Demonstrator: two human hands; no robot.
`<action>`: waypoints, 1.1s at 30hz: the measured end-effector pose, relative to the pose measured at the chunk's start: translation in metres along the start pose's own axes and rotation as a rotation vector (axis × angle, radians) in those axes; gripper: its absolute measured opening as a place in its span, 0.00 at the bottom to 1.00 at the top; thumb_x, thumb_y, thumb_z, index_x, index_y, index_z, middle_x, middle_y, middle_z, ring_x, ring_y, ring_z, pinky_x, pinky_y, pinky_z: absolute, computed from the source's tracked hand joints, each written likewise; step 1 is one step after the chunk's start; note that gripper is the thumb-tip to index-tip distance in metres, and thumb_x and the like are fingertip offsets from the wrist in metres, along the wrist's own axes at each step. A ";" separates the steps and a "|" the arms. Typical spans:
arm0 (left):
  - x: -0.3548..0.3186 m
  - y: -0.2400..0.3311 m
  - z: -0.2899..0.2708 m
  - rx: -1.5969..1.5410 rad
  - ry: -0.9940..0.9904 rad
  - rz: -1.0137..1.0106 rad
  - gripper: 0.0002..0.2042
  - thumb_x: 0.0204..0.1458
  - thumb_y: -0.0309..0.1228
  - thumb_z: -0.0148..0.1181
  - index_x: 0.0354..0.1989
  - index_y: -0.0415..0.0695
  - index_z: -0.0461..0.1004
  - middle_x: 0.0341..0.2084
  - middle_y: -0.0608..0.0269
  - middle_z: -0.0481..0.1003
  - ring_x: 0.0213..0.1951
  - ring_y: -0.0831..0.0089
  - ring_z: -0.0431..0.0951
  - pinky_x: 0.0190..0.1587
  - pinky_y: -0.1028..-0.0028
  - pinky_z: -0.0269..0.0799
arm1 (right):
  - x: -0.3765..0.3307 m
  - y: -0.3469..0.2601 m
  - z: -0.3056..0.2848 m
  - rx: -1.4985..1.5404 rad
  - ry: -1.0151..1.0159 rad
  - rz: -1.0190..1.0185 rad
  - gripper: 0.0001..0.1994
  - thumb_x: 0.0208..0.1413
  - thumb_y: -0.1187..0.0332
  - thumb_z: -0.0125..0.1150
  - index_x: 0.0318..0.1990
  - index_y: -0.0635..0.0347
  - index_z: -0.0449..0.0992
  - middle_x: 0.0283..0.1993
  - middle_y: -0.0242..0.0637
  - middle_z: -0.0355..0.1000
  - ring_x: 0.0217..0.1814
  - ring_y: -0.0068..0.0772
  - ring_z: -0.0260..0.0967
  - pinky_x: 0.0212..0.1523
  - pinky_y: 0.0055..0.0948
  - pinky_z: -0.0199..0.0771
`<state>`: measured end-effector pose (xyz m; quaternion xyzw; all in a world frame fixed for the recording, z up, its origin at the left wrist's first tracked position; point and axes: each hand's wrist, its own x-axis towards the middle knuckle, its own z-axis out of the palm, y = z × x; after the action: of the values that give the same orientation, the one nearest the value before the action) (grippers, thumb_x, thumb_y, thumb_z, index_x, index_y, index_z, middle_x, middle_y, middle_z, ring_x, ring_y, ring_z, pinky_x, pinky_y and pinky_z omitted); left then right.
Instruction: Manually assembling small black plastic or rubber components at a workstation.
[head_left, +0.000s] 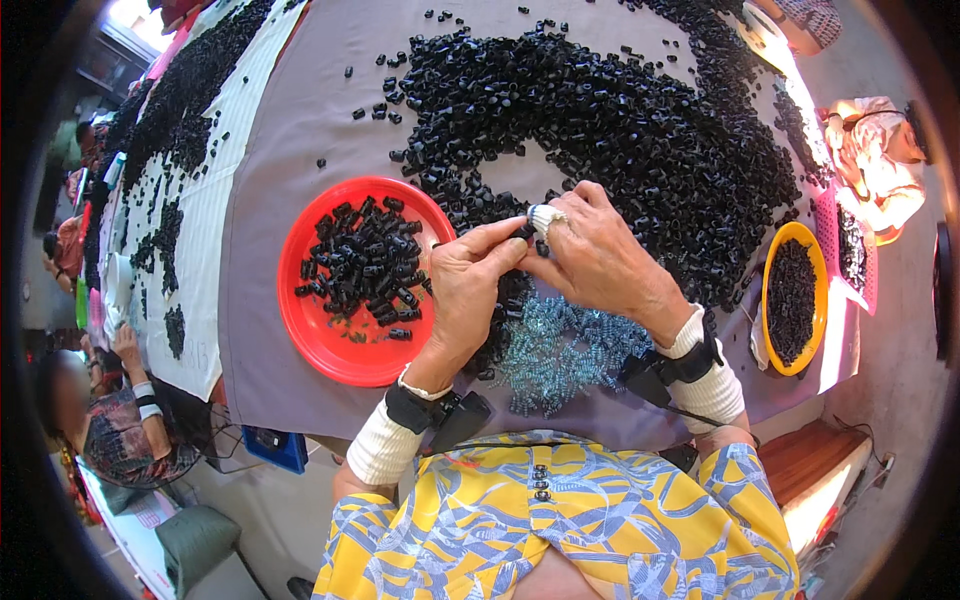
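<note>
My left hand [468,290] and my right hand [605,255] meet over the table, fingertips pinched together on a small black plastic part [524,231]. White wrapping covers the tip of one finger on the right hand. To the left of my hands sits a round red tray [290,300] bearing a heap of black cylindrical parts [365,260]. Just beneath my hands lies a pile of small, pale blue translucent coil-shaped pieces [560,355]. Beyond my fingers spreads a large pile of loose black caps [620,130].
On the right, a yellow basin [822,290] holds thin black parts, beside a pink basket [830,235]. A grey cloth [270,220] covers the table. Another table [230,150] with black parts stands at left. Other people sit at left and far right.
</note>
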<state>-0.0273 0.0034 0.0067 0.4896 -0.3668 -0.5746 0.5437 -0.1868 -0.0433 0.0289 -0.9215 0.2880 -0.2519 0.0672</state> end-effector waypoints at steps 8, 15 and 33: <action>0.001 -0.003 0.003 -0.198 -0.038 -0.112 0.13 0.58 0.26 0.52 0.48 0.31 0.71 0.37 0.57 0.77 0.38 0.72 0.78 0.45 0.73 0.75 | 0.000 0.009 0.009 -0.100 0.067 0.054 0.12 0.51 0.60 0.59 0.27 0.62 0.74 0.26 0.38 0.69 0.35 0.38 0.68 0.52 0.44 0.59; 0.004 -0.006 -0.006 -0.365 -0.158 -0.196 0.12 0.60 0.30 0.50 0.43 0.33 0.73 0.35 0.56 0.77 0.37 0.71 0.79 0.43 0.73 0.76 | -0.002 0.010 0.007 -0.060 0.089 0.034 0.12 0.52 0.62 0.57 0.24 0.60 0.74 0.25 0.37 0.70 0.34 0.37 0.68 0.52 0.41 0.60; -0.002 -0.002 -0.034 -0.184 -0.002 -0.209 0.11 0.58 0.29 0.53 0.43 0.36 0.74 0.32 0.59 0.77 0.33 0.75 0.78 0.37 0.76 0.76 | 0.046 0.070 0.068 -0.003 -0.021 0.281 0.09 0.48 0.67 0.59 0.28 0.64 0.71 0.29 0.47 0.70 0.35 0.49 0.71 0.35 0.43 0.70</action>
<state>0.0044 0.0099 -0.0035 0.4727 -0.2600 -0.6597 0.5232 -0.1552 -0.1284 -0.0291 -0.8747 0.4137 -0.2301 0.1036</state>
